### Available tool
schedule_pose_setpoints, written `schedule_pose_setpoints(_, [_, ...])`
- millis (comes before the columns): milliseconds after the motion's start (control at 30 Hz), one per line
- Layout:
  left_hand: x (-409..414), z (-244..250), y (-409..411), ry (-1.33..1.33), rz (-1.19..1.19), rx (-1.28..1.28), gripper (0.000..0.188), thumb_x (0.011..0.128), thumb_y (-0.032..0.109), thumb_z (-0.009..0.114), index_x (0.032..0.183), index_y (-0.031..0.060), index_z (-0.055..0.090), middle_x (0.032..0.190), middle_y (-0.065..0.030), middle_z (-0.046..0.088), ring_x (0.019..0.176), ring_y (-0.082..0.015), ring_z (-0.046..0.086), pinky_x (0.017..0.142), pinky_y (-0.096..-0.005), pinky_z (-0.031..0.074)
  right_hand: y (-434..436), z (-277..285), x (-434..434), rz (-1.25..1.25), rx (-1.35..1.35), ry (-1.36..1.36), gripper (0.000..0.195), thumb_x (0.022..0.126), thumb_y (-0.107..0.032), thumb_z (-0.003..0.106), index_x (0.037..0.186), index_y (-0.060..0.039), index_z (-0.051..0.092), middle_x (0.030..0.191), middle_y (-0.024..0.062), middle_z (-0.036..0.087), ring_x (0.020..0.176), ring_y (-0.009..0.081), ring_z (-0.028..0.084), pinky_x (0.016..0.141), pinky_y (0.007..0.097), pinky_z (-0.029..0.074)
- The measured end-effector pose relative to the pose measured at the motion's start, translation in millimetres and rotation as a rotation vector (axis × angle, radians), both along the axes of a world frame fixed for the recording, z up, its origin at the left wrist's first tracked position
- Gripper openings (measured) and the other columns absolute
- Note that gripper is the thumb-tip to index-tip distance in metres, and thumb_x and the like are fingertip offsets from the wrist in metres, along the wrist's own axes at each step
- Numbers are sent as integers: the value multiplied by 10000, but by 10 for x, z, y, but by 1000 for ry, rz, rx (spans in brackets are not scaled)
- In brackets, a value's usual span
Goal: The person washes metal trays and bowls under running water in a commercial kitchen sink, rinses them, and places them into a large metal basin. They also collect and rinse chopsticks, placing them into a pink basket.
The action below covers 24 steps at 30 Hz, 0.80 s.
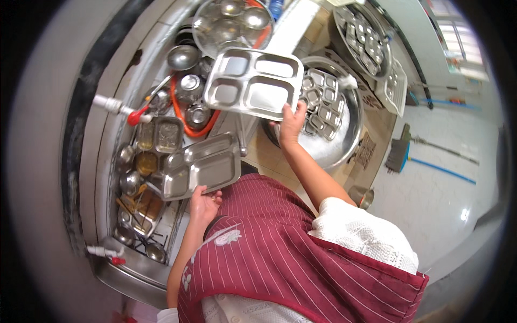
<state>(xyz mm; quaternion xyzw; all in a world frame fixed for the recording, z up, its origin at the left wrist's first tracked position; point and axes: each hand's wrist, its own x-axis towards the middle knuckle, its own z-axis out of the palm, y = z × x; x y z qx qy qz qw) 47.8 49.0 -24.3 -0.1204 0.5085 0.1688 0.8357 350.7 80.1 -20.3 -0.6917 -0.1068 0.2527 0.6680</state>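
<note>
In my right hand (pixel 291 123) is a stainless-steel compartment tray (pixel 243 80), gripped at its near right corner, its hollows facing up. My left hand (pixel 205 203) holds a second compartment tray (pixel 214 167) by its near edge, tilted over the left side of my lap. Nothing shows in the hollows of either tray. Beyond my right hand stands a large round metal basin (pixel 351 141), with several compartment trays (pixel 323 107) heaped in whitish water or suds. To the left, a sink trough holds metal bowls (pixel 190 82) and a tray with brownish liquid (pixel 147 162).
An orange hose (pixel 206 131) loops among the bowls. White taps with red handles (pixel 135 117) jut from the left wall. A big round strainer or bowl (pixel 202 30) holds more bowls. Another tray-filled basin (pixel 339 36) stands far right, near a broom (pixel 398 155) and a small metal pot (pixel 365 198).
</note>
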Motion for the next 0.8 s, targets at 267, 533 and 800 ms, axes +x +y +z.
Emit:
schedule_pose_setpoints(267, [95,145,72,85,-77,0,229,774,206,443,908,26,485,778,-76,521,662,-168,491,552,-256,418,-916,-1346,1063,-637,-155,383,167,832,-66,432,942,52,385,811,145,506,513,207,521,413,298,485])
schedule_pose_setpoints(533, [26,85,86,41,18,-7,252,786,223,431,920,15,478,812,-108,535,683,-199,517,560,-273,423,167,-1010,788,-180,38,456,448,900,-397,309,976,31,416,684,129,551,527,166,542,417,221,442])
schedule_pose_setpoints(800, [-26,87,40,86,98,-56,259,803,228,408,931,10,467,819,-130,564,668,-212,567,539,-276,444,1396,-945,-1411,1248,-271,-546,288,715,-257,631,890,-37,571,828,138,591,716,280,588,630,349,452])
